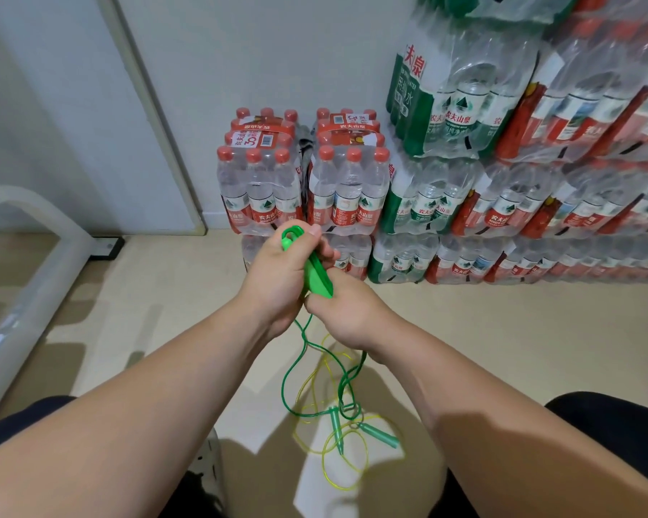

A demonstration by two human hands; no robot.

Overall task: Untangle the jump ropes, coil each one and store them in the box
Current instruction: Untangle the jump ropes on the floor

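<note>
1. Green plastic jump-rope handle [317,271]: my left hand [277,271] clasps its top, and my right hand [352,312] grips its lower end.
2. Thin green cord [289,372] hangs to the beige floor [502,330], entangled with thin yellow cord [337,465].
3. Risk: pulling upward could tighten the tangle.

- Single head-worn wide-angle view, facing forward and down toward the floor [502,330].
- The left hand [274,278] and right hand [352,315] sit close, mid-frame.
- Stacked bottle packs [352,188] and wall [259,50] fill the far upper part.
</note>
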